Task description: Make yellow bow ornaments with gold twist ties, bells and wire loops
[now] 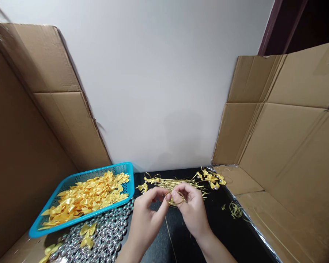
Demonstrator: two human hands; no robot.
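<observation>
Pinching from both sides seems the right approach for this small ring (176,204), so let your thumbs and forefingers do the fine work. In the head view, take the ring as the centre of your clock: it sits between your fingertips, apparently raised off the desk (216,233). Your left grip (146,212) grasps it from the 9 o'clock side, your right grip (193,210) from 3 o'clock, with the fingertips almost meeting. Whether the ends are knotted you cannot tell, since your fingers cover them; best to hold the join firmly and pull evenly, so the circle does not kink or go oval.

Mind the strand (169,233) at 6 o'clock; whether it belongs to the ring is unclear, so check before tugging. Your cords (164,182) lie just beyond at 12 o'clock; avoid brushing them askew with your knuckles. Looped bows (214,179) at 2 o'clock may serve as a size guide. The blue basket (64,223) at 9 o'clock and beads (113,219) at 8 can wait; the tangle (235,210) at 3 is best left aside.
</observation>
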